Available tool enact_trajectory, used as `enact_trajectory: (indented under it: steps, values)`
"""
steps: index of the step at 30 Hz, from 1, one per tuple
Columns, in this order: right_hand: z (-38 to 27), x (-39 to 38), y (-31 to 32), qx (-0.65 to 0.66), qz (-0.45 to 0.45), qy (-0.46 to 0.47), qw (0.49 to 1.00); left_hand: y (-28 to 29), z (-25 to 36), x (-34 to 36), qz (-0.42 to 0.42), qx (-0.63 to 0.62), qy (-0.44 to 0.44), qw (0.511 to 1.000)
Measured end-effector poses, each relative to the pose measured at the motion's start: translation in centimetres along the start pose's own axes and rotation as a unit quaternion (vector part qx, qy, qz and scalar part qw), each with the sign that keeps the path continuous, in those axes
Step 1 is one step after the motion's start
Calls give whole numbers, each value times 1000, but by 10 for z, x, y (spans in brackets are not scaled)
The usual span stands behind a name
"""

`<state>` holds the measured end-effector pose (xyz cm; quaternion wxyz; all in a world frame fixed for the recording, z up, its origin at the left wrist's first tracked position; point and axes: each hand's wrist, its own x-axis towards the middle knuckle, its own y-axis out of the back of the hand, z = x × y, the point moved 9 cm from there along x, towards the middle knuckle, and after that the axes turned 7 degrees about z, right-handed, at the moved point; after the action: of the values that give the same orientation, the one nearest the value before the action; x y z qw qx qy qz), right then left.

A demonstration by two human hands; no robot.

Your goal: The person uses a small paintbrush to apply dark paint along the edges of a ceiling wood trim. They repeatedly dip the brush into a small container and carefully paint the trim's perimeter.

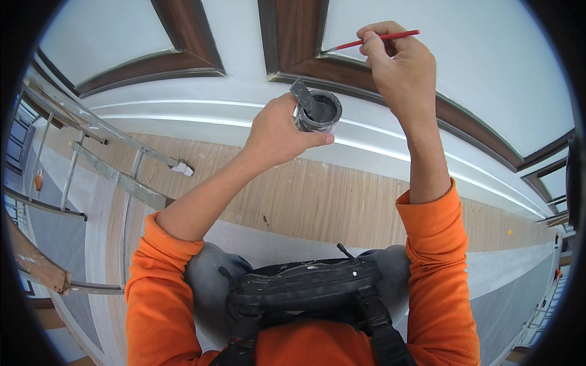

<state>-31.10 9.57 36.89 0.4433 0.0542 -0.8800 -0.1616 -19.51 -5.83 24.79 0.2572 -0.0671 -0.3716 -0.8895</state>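
Observation:
In the middle, my left hand (282, 131) is wrapped round a small paint can (317, 125) with dark grey paint inside. A flat paint-smeared scraper (301, 96) stands tilted in the can, its end above the rim. Farther right, my right hand (397, 64) pinches a thin red paintbrush (400, 35). The brush tip reaches left to the inner corner of a brown wooden frame (299, 33) with dark grey edges, where it meets a white wall panel (458, 61). Whether the bristles touch cannot be told.
A paint-marked ladder (119, 177) stands on the left. White ridged skirting (390, 152) runs along the wall above a wood-plank floor (293, 195). Across my lap lies a black waist bag (305, 283). A worn wooden board (36, 262) shows at the left edge.

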Motion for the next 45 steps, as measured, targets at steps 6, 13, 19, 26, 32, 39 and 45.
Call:
enact_trajectory:
  steps: [6, 13, 19, 26, 32, 39, 45]
  values:
    - [-2, -1, 1, -10, 12, 42, 999, -2, -2, 0, -3, 13, 5, 1000]
    - [-2, -4, -6, -4, -23, 12, 1000, -5, -1, -1, -20, 38, -5, 999]
    - [2, -6, -6, 14, -2, 33, 999, -3, 4, -3, -23, 24, -5, 999]
    - [7, -6, -1, 2, 1, 9, 1000, -3, 6, -4, -22, 18, 11, 1000]
    - [0, -7, 0, 2, -1, 13, 1000, -9, 5, -6, -21, 22, -10, 1000]
    - [-3, -7, 0, -25, -3, 39, 999, -13, 5, -8, -27, 34, -14, 999]
    - [-1, -7, 1, -14, 7, 42, 999, -11, 8, -8, -33, 43, -14, 998]
